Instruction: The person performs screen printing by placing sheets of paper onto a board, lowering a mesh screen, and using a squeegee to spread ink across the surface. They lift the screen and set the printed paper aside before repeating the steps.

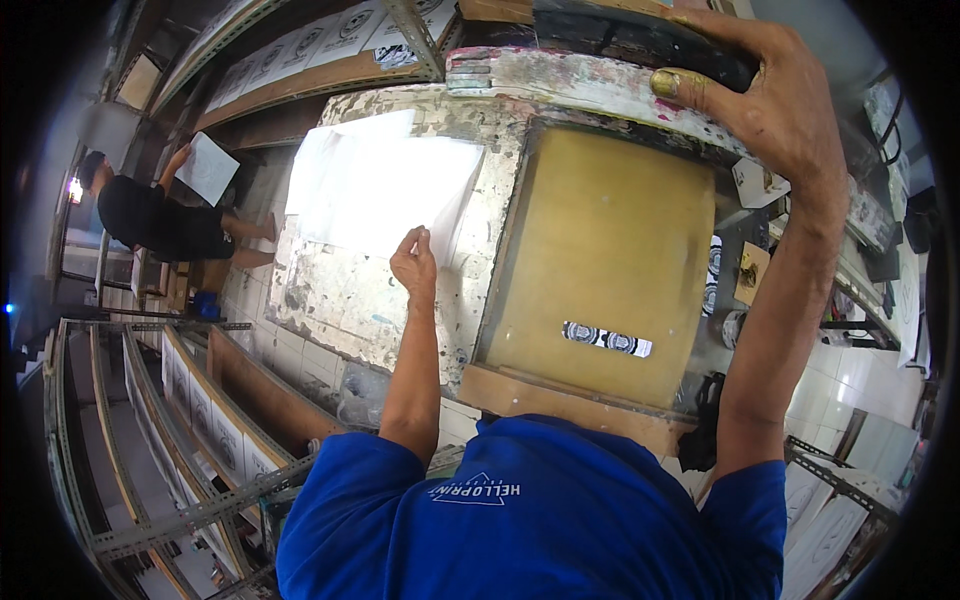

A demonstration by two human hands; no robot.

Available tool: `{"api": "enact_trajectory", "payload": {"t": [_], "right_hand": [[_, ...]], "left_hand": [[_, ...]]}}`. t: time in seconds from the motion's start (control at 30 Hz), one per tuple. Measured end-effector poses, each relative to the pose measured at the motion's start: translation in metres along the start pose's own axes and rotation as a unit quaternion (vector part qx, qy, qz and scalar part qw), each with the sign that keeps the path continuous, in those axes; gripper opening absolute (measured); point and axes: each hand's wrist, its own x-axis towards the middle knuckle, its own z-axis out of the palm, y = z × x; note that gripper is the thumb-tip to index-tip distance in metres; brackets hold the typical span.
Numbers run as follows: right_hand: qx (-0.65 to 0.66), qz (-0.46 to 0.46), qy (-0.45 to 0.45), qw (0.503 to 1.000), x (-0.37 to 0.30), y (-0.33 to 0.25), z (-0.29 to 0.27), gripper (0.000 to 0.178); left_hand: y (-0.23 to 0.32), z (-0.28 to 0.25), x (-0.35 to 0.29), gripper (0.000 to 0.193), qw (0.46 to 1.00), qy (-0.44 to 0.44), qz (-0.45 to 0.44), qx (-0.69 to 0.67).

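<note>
My left hand (415,268) is closed in a pinch at the near right corner of a loose stack of thin white sheets (375,190). The stack lies on a paint-stained white table (345,290), with its corner lifted. At the far right my right hand (780,115) grips the end of a dark bar (640,40), thumb below and fingers over the top; the thumb is stained yellowish. Between my hands lies a flat yellow-brown panel (620,240). A black-and-white printed strip (605,339) rests on its near part.
A paint-smeared board (580,85) runs along the panel's far edge. Metal racks (170,500) with printed white sheets stand at the near left, and a shelf (330,75) of similar sheets at the far left. A person (165,215) in dark clothes holds a white sheet (207,170) there.
</note>
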Motion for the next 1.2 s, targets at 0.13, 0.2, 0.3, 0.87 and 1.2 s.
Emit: {"api": "enact_trajectory", "payload": {"t": [0.13, 0.2, 0.3, 0.87, 1.2], "right_hand": [[-0.012, 0.017, 0.008, 1.000, -0.002, -0.019, 0.000, 0.048], [0.001, 0.018, 0.007, 1.000, -0.001, -0.011, 0.000, 0.049], [-0.023, 0.008, 0.030, 0.999, -0.004, -0.015, 0.002, 0.050], [-0.042, 0.031, -0.017, 0.999, 0.000, -0.001, -0.005, 0.059], [-0.007, -0.015, -0.007, 1.000, -0.001, 0.013, 0.003, 0.058]], "left_hand": [[0.033, -0.007, 0.000, 0.012, 0.976, 0.016, 0.205, 0.076], [0.060, -0.003, -0.016, 0.007, 0.957, -0.003, 0.276, 0.091], [0.101, -0.003, -0.053, 0.024, 0.913, -0.326, 0.234, 0.078], [0.119, 0.157, -0.163, 0.049, 0.760, -0.457, 0.444, 0.133], [0.135, 0.147, -0.221, 0.050, 0.755, -0.491, 0.416, 0.128]]}}
